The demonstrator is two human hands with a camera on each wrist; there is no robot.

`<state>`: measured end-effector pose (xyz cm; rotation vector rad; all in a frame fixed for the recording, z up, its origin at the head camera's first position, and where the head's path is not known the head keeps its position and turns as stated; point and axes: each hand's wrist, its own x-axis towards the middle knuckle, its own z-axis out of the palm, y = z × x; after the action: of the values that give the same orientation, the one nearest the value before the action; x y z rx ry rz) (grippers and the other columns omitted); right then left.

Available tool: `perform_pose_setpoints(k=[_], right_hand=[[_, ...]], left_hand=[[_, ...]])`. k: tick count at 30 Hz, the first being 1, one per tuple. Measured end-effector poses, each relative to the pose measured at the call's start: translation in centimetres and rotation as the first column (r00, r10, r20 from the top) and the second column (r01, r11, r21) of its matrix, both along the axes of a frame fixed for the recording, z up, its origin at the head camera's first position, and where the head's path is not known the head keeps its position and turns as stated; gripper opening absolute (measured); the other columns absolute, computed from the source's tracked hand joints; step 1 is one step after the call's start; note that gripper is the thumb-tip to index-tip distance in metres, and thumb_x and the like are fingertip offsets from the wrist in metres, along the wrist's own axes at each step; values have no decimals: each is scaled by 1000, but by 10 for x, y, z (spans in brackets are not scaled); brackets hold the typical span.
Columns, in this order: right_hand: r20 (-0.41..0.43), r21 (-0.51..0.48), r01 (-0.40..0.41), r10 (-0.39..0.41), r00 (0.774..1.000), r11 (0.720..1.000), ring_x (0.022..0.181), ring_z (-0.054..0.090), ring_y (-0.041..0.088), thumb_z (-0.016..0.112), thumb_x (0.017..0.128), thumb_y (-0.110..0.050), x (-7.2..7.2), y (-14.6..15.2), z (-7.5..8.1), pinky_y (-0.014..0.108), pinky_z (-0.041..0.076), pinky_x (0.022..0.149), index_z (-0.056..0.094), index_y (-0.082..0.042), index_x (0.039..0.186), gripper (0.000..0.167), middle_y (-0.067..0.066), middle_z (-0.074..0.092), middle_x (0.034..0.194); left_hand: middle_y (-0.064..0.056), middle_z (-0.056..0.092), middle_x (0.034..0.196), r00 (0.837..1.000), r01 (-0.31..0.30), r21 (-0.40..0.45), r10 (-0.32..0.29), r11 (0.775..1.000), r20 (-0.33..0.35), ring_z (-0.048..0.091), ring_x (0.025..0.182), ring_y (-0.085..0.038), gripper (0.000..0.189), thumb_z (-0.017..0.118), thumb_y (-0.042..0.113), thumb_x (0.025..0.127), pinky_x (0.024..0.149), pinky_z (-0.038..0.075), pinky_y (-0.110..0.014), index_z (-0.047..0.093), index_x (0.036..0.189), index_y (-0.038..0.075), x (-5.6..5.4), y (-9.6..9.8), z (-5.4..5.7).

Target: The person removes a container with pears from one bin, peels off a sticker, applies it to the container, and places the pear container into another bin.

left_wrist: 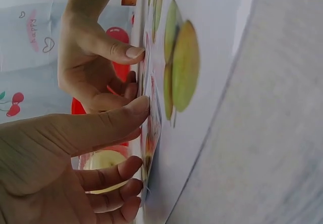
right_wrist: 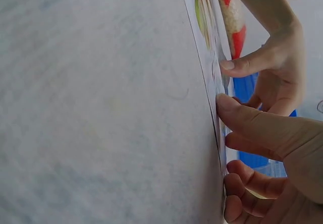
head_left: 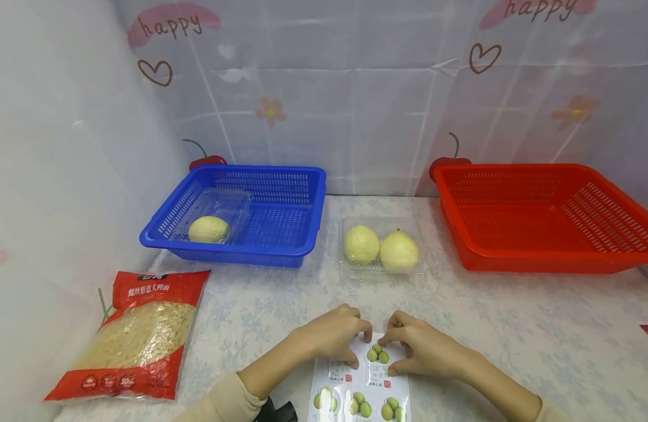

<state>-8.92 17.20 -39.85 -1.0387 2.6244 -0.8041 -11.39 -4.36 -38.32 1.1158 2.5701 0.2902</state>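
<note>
A white sheet of fruit stickers (head_left: pixel 345 381), printed with green fruit and writing, lies at the front of the table. My left hand (head_left: pixel 336 331) grips at its top part with curled fingers, thumb apart from the index fingertip. In the left wrist view, one sticker (left_wrist: pixel 154 125) stands tilted up from the sheet, right at the left thumb (left_wrist: pixel 137 107). Facing it, my right hand (head_left: pixel 426 349) has thumb and index finger on the sheet's upper right edge. In the right wrist view the right thumb (right_wrist: pixel 228 103) presses at the sheet's edge; the other fingertips are close beside it.
Beyond the hands is a clear plastic box (head_left: pixel 382 220) with two pale yellow-green round fruits (head_left: pixel 399 252). A blue basket (head_left: pixel 234 256) at back left holds another box with one fruit (head_left: pixel 209 230). A red basket (head_left: pixel 545 262) stands back right, and a bag of pasta (head_left: pixel 139 334) lies left.
</note>
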Motion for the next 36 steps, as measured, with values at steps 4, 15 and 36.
perform_pose_setpoints(k=[4, 15, 36], right_hand=[[-2, -19, -5, 5, 1000, 1000, 76, 47, 2, 82, 71, -22, 0, -1, 0, 19, 45, 64, 70, -14, 92, 26, -11, 50, 95], [6, -21, -47, 47, 999, 999, 72, 46, 0, 81, 72, -22, -3, -3, 2, 18, 42, 61, 68, -10, 101, 35, -13, 51, 83], [-16, 40, 44, -44, 999, 998, 87, 49, 9, 85, 65, -31, -8, 0, 4, 29, 47, 74, 65, -10, 104, 49, -7, 54, 97]], left_hand=[[9, 51, 86, 1000, 7, -8, -7, 1000, -11, 46, 84, -6, 37, 85, 29, 65, 72, 42, -18, 67, 96, 23, 0, 1, 0], [8, 52, 85, 996, -26, 50, 21, 998, 86, 46, 77, -3, 38, 86, 23, 65, 71, 42, -15, 65, 96, 15, -3, 1, -1], [3, 56, 94, 987, -162, 29, 162, 986, 8, 51, 88, -10, 63, 88, 36, 58, 83, 45, -23, 63, 110, 12, -1, -2, -2]])
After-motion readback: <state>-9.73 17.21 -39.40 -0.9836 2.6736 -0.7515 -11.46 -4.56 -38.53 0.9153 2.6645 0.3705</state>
